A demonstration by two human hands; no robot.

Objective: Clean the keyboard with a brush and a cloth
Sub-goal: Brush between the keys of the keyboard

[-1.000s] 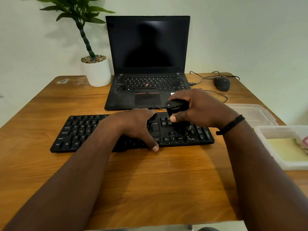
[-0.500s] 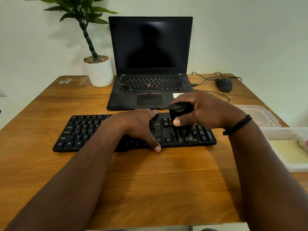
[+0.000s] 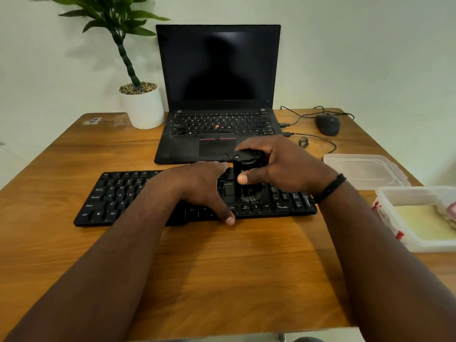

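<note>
A black keyboard [image 3: 118, 196] lies across the wooden table [image 3: 222, 280]. My left hand [image 3: 202, 186] rests flat on its middle, fingers spread, thumb over the front edge, holding it down. A black brush [image 3: 249, 169] stands upright in my right hand [image 3: 286, 164], which is shut around its body. The brush's bristles press on the keys just right of the Enter key, above the arrow keys. A pale yellow cloth [image 3: 424, 225] lies in an open plastic box [image 3: 392, 218] at the right edge.
A black laptop [image 3: 217, 95] stands open behind the keyboard. A white pot with a plant [image 3: 143, 107] is back left. A wired mouse [image 3: 328, 124] and its cables are back right. The box's clear lid [image 3: 362, 169] lies right of the keyboard.
The brush and my right hand have shifted slightly left along the keyboard's right part. My left hand has stayed on the keyboard. The view has drifted a little.
</note>
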